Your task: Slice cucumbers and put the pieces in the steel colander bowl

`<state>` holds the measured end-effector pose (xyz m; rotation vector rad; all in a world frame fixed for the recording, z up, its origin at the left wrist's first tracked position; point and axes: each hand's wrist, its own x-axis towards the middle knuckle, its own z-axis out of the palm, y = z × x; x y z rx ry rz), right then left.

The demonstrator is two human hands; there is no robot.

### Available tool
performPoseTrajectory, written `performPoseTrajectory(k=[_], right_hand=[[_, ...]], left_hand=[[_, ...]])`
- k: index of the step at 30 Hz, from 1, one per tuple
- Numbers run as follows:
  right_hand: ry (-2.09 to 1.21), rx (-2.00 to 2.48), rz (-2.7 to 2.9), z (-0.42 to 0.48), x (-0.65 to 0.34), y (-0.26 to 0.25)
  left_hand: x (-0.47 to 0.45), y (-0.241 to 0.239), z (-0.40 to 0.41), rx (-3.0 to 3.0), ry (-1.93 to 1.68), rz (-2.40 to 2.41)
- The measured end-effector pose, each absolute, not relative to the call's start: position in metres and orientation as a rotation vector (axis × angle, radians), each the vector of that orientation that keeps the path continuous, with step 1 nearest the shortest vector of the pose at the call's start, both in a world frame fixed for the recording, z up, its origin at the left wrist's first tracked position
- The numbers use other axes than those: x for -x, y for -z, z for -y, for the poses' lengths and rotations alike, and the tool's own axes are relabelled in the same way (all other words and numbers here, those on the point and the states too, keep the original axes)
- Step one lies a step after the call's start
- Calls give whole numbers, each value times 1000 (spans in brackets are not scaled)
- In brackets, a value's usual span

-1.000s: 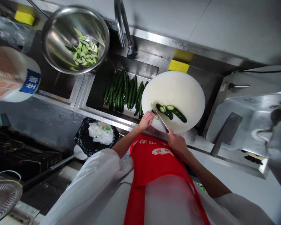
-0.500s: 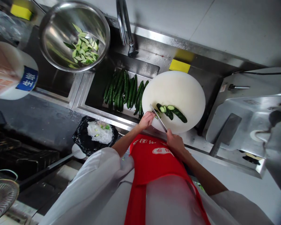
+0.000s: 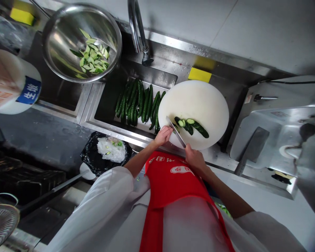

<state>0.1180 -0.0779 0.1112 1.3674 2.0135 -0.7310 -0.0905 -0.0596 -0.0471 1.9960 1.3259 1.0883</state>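
My right hand is wrapped round the handle of a knife, its blade slanting up and left over the near left part of a round white cutting board. The fingers of my left hand are bunched at the board's near left edge, on a small cucumber piece mostly hidden by the hand and blade. To the right of the blade lie cut cucumber pieces, with pale green faces showing. Several whole cucumbers lie in the sink just left of the board.
A steel bowl with cut green slices stands at the upper left. Behind the sink rises a faucet. A yellow sponge sits behind the board. A cleaver lies at right; a black-lined bin stands below left.
The whole view has shifted slightly. My hands, the knife and the cucumber pieces keep nearly the same places on the board.
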Motion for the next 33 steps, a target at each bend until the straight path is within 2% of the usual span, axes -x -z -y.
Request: performPoseTrajectory(k=[7,15,19,23,25,28,30,33], right_hand=[[776,-1398,-2044,81,-137,-128],[796,-1445,-2064,71,-123,-106],[688,-1521,-2134,73,-143,-118],[639,-1433,-2142,87,-164,-128],[672,-1343,-2128,92,-166,-126],[698,-1265,-2132,95,-161,-118],[697,-1256,-2148,96,-157,-112],[726,-1271,-2148,97,-155,-105]], left_hand=[[92,48,58,-2019,-1075,-1328],[85,45,64,-2044,-1172,-1325],[100,19,46,-1857,-1251,-1459],[123,-22,-22,-1520,-1487,-1823],[116,-39,-57,-1757,-1239,-1590],[82,-53,-81,-2157,-496,-1053],[59,-55,-80,-2274,-105,-889],[42,-53,-71,-2346,119,-890]])
